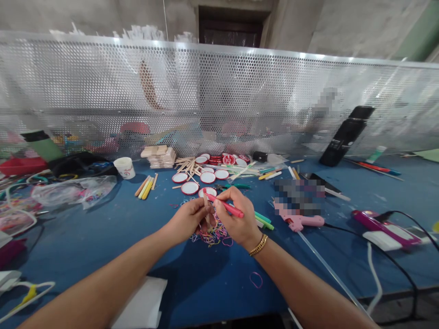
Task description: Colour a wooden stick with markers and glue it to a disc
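A perforated panel (233, 91) stands along the far side of the desk (192, 283). Before it, a stack of sticks (159, 160) sits left of loose sticks (190, 167), with lids (190, 188) right and nearer. A paper cup (124, 168) stands left of the stack, a plastic bag (89, 189) farther left. Rubber bands (212, 238) lie below the hands (188, 217), a glue gun (310, 221) to their right, paper (146, 301) near left.

Slanted red marker (235, 210) at upright wooden stick (206, 201)

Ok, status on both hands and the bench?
Right hand gripping red marker. Left hand pinching wooden stick. Colourful bands heaped under the hands; round lids just beyond.
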{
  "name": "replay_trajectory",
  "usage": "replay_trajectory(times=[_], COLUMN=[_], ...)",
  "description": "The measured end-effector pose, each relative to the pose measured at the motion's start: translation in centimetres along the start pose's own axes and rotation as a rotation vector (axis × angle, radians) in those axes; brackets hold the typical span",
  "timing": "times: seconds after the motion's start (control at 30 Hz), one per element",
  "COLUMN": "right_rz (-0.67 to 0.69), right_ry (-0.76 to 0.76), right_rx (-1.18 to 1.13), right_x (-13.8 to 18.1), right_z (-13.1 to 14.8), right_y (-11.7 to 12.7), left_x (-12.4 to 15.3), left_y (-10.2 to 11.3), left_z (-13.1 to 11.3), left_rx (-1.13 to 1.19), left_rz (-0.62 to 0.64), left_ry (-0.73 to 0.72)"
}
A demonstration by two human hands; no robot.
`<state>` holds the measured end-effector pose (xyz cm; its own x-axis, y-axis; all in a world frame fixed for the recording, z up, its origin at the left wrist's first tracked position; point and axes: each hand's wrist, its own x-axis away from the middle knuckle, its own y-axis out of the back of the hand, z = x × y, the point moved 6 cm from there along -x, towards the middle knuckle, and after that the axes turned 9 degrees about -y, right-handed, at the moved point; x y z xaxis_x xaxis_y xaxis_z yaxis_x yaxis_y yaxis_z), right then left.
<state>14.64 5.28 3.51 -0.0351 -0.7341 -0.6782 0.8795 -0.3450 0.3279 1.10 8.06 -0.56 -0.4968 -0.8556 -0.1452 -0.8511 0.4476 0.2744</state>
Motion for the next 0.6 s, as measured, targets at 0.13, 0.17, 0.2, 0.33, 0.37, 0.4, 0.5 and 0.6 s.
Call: replay_trajectory(times=[0.13, 0.17, 0.2, 0.33, 0.37, 0.4, 0.5, 0.6], right_rz=[0.01, 0.01, 0.01, -0.007, -0.011, -0.013, -0.002, 0.018], right_ry=[-0.006, -0.01, -0.016, -0.036, -0.036, -0.035, -0.026, -0.022], right_rx=[0.002, 0.005, 0.012, 0.032, 0.029, 0.024, 0.008, -0.003], right_x=[0.01, 0.02, 0.03, 0.0, 0.0, -0.01, 0.0, 0.05], right_z=[-0.14, -0.22, -0.3, -0.57, -0.56, -0.53, -0.28, -0.14], right_y=[-0.11, -0.12, -0.13, -0.01, 0.02, 0.04, -0.03, -0.17], left_x=[0.01, -0.01, -0.04, -0.11, -0.1, -0.09, -0.01, 0.03], left_y=[-0.05, -0.04, -0.02, 0.07, 0.1, 0.1, 0.06, 0.05], left_z=[-0.13, -0.12, -0.1, 0.05, 0.06, 0.07, 0.05, -0.04], left_rx=[-0.001, 0.001, 0.002, 0.0, 0.0, 0.0, 0.003, 0.004], left_rz=[-0.008, -0.013, -0.017, -0.015, -0.014, -0.012, -0.011, -0.022], left_ry=[0.002, 0.004, 0.007, 0.007, 0.004, 0.001, 0.001, 0.006])
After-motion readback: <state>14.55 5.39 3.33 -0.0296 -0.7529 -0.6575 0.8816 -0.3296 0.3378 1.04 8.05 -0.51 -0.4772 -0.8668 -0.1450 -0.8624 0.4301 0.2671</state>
